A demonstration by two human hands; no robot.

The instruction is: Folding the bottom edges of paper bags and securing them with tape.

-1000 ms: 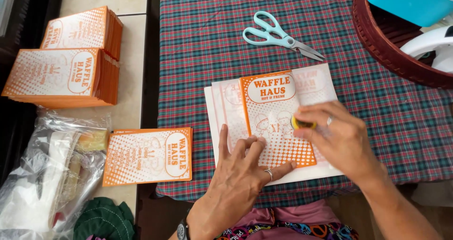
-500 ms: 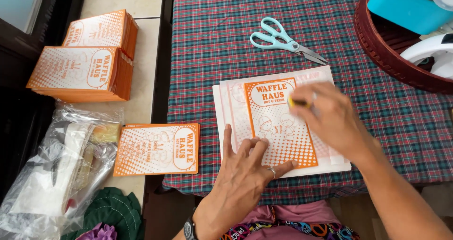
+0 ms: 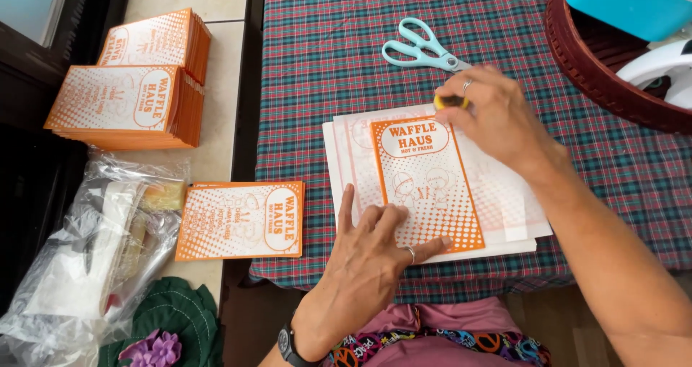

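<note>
The left hand (image 3: 371, 241) lies flat, fingers spread, pinning the orange printed paper bag (image 3: 425, 183) on the white sheets (image 3: 504, 208). The right hand (image 3: 494, 118) pinches a small yellow object (image 3: 450, 102) at the bag's top edge — it has moved up from mid-bag. If the left hand's pressure eases, the bag could skew — the scissors (image 3: 425, 50) lie just beyond.

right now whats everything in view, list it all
bag on top: 1, orange and white, on the white sheets under both hands
white sheets: small stack, on the cloth
glue stick: 1, yellow, in right hand at the bag's top edge
scissors: 1, pale blue, on the cloth above the sheets
cloth: 1, plaid red and green, on the table
basket: 1, dark red, top right
bag stacks: 2, orange, far left
loose bag: 1, orange, left of the table
plastic wrap: clear, bottom left
left hand: flat on the bag
right hand: gripping the glue stick
</note>
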